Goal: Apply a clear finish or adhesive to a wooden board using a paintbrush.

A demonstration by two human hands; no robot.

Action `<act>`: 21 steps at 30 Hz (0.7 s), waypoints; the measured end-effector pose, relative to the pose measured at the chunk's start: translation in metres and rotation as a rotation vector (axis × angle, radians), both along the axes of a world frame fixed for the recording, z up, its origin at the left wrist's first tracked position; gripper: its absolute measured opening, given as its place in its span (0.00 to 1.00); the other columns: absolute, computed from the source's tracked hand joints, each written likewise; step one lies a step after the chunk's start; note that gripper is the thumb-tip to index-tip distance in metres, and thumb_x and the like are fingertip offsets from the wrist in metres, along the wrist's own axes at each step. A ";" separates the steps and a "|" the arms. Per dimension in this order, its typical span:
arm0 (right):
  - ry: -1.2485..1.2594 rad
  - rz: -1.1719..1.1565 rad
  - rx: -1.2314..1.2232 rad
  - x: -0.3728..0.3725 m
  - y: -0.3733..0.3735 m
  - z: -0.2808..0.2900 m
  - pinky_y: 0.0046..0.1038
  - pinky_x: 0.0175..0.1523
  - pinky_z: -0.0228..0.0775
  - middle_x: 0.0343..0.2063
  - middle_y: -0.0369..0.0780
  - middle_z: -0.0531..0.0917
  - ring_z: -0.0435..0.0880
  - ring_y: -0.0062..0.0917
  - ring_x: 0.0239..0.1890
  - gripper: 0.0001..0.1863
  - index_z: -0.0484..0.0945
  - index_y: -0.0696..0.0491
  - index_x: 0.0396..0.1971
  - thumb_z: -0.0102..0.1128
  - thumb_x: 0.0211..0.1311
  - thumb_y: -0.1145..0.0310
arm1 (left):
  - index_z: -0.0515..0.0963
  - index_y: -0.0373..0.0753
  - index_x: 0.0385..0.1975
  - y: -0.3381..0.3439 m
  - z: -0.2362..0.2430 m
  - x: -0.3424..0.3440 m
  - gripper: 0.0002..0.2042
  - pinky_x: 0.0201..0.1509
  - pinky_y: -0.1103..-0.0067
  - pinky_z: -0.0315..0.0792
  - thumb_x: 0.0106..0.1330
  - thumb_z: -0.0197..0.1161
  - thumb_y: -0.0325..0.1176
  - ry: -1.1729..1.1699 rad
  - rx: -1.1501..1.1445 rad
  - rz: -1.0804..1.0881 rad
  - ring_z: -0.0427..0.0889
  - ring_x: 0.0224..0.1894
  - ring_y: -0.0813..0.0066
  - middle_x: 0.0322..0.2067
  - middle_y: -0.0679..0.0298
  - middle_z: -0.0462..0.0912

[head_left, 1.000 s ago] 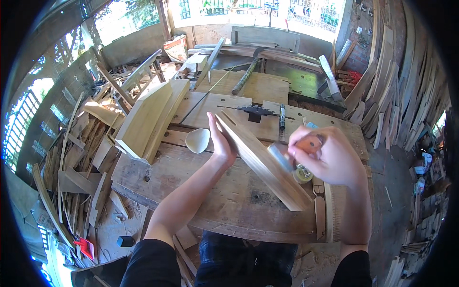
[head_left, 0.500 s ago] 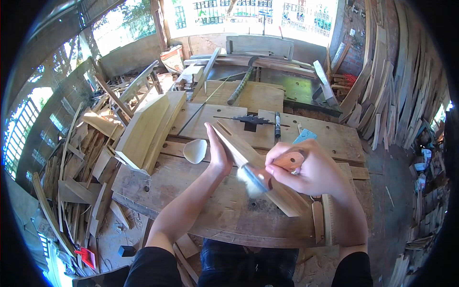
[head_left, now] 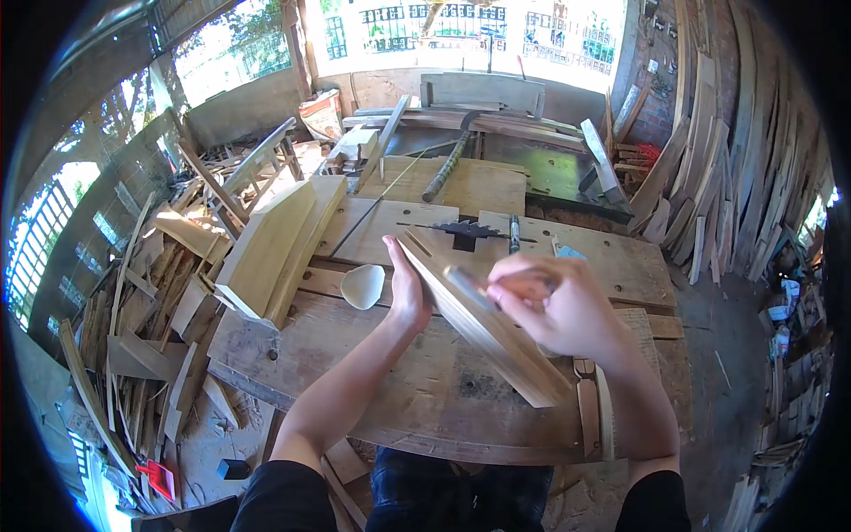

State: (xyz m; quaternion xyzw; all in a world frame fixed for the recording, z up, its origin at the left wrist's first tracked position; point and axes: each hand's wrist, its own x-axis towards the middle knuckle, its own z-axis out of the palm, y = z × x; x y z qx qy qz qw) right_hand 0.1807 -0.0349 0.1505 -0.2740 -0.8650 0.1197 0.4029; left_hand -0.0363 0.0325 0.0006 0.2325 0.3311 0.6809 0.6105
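Note:
My left hand (head_left: 408, 288) supports the upper part of a slotted wooden piece (head_left: 496, 341), its palm along the left face. The piece slants from upper left to lower right, lower end near the bench top. My right hand (head_left: 554, 306) is closed around the wooden handle of a brush (head_left: 467, 285), whose head is over the piece and smeared by motion. A pale shallow bowl-like shell (head_left: 363, 286) lies on the bench beside my left wrist. Under my right forearm lies a wooden tool with a dark metal fitting (head_left: 587, 403).
A toothed saw blade (head_left: 465, 229) protrudes from the wooden bench (head_left: 372, 390) beyond my hands. A dark marker-like tube (head_left: 515, 232) stands near it. Large shaped timbers (head_left: 284, 239) rest at the bench's left. Scrap wood (head_left: 142, 310) heaps beside it; boards (head_left: 753, 133) lean at right.
The brush and my right hand have shifted slightly up along the wooden piece, and the brush has turned so its bristles no longer show clearly. My left hand stays nearly still.

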 end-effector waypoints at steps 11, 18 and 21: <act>0.129 -0.241 0.079 0.002 0.020 -0.013 0.30 0.26 0.71 0.25 0.37 0.86 0.83 0.28 0.20 0.05 0.83 0.52 0.34 0.65 0.67 0.67 | 0.70 0.41 0.61 0.008 -0.010 0.001 0.46 0.61 0.62 0.73 0.64 0.37 0.80 0.013 -0.016 0.051 0.77 0.56 0.62 0.53 0.58 0.78; 0.194 0.099 -0.436 -0.008 0.001 -0.005 0.23 0.25 0.70 0.36 0.37 0.87 0.82 0.22 0.19 0.05 0.84 0.57 0.34 0.62 0.68 0.72 | 0.63 0.37 0.69 0.003 -0.011 -0.007 0.50 0.70 0.66 0.65 0.64 0.38 0.80 -0.008 0.034 -0.048 0.73 0.63 0.59 0.62 0.54 0.73; 0.200 -0.029 -0.191 -0.002 0.018 -0.019 0.22 0.25 0.69 0.37 0.38 0.87 0.82 0.21 0.18 0.05 0.83 0.56 0.36 0.62 0.69 0.71 | 0.72 0.41 0.56 0.005 -0.002 0.004 0.44 0.62 0.66 0.72 0.65 0.36 0.79 -0.034 0.053 0.011 0.80 0.53 0.62 0.50 0.57 0.80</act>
